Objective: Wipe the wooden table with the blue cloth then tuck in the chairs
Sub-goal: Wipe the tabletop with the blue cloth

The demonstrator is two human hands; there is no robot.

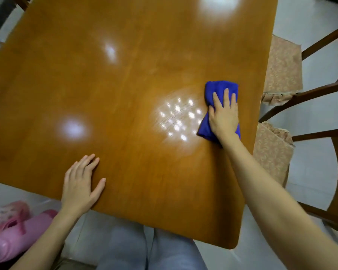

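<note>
Right hand (223, 115) presses bunched blue cloth (220, 88) on glossy wooden table (105, 94).

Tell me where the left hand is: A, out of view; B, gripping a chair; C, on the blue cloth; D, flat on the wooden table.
D: the left hand lies flat on the glossy orange-brown wooden table, while the right hand presses the folded blue cloth.

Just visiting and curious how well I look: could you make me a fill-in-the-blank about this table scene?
The right hand presses a ____ cloth onto the wooden table.
The left hand lies flat on the table, holding ____.
The cushioned chairs stand on the person's ____ side.
The shoes on the floor are ____.
Missing words: blue; nothing; right; pink.
</note>
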